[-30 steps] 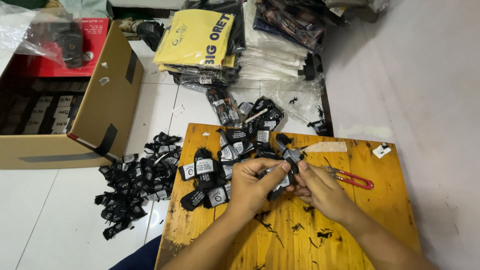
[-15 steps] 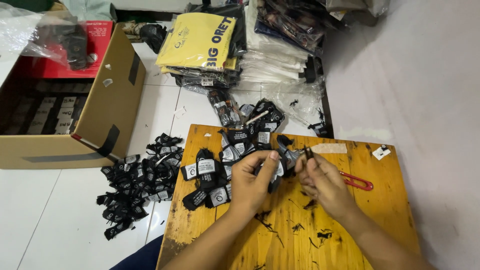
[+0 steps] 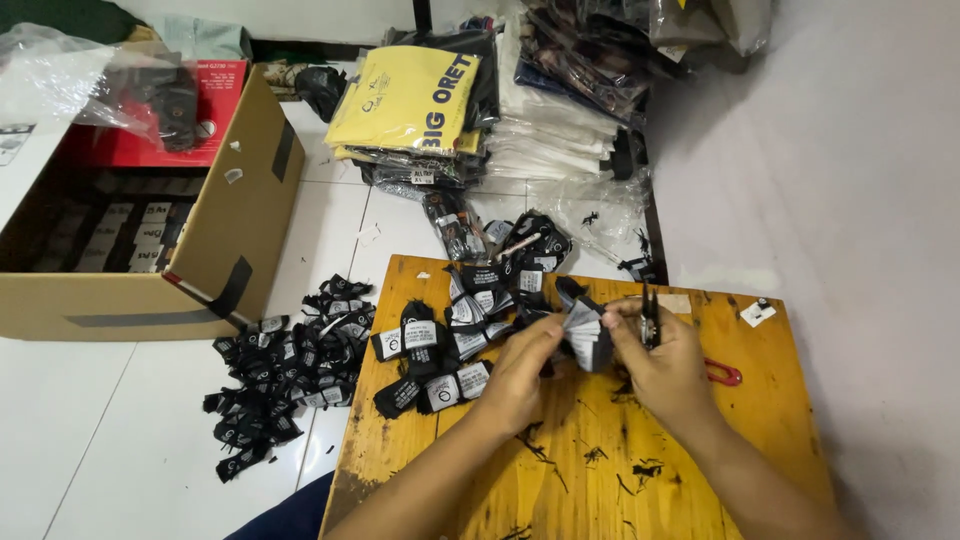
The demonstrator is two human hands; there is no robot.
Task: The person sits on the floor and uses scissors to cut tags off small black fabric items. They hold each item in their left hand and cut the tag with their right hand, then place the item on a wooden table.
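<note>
My left hand and my right hand meet over a yellow wooden board. Between them they pinch a fanned stack of black fabric labels with white print. My right hand also grips small scissors whose dark blades point up; their red handle sticks out to the right of the hand. A spread of more black labels lies on the board just left of my left hand.
A heap of black labels lies on the white tile floor left of the board. An open cardboard box stands at far left. Bagged garments, one yellow, are stacked at the back. Black thread scraps litter the board.
Both hands have lifted the label stack slightly and fanned it open. The scissors' blades now point up from my right hand.
</note>
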